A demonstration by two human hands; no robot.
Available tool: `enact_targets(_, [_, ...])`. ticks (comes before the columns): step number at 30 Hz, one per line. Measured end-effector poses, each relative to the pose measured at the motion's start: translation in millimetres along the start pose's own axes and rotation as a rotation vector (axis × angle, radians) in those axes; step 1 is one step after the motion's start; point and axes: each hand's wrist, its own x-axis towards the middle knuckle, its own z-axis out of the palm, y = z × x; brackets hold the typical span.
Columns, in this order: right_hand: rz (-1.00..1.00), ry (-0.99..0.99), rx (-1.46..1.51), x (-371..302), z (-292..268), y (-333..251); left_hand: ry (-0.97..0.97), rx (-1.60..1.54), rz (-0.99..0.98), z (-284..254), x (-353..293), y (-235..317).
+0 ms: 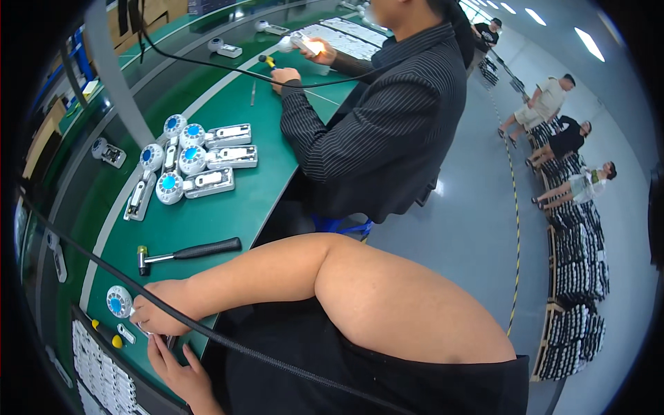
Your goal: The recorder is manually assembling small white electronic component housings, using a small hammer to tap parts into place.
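Note:
A white handheld device lies near the table's edge at lower left, its round head [120, 302] with a blue disc facing up. Over its handle is my right hand [164, 306], fingers curled in and closed; what they pinch is hidden. From below, my left hand [181, 373] has its fingers and thumb about the handle's near end, most of which is covered. Beside the fingers lies a small white oblong part [126, 334]. Above my right wrist rests a two-faced mallet [190, 253] with a yellow face, a black face and a black grip.
Several similar devices [190, 162] lie grouped on the green table [235, 211]. A co-worker [387, 117] at the far end holds a lit device and a yellow-and-black tool. A tray of white parts [104, 366] and a yellow knob [117, 342] are at lower left. A black cable [228, 339] crosses the view.

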Motion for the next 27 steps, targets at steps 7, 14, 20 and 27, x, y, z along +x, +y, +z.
enact_targets(7, [0.548, -0.080, -0.292, -61.9, -81.1, 17.2, -0.002, 0.071, 0.063, -3.7, 5.2, 7.0])
enact_targets(14, [0.650, -0.212, -0.228, -81.3, -47.0, 29.9, 0.020, 0.047, 0.125, -30.9, 25.1, 31.4])
enact_targets(20, [0.655, -0.303, -0.009, -59.3, -61.5, 27.2, 0.068, 0.089, 0.127, -21.1, 24.0, 2.9])
enact_targets(27, [0.584, -0.347, 0.430, -63.7, -92.1, -10.5, 0.092, 0.016, 0.064, -7.3, 12.1, 14.9])
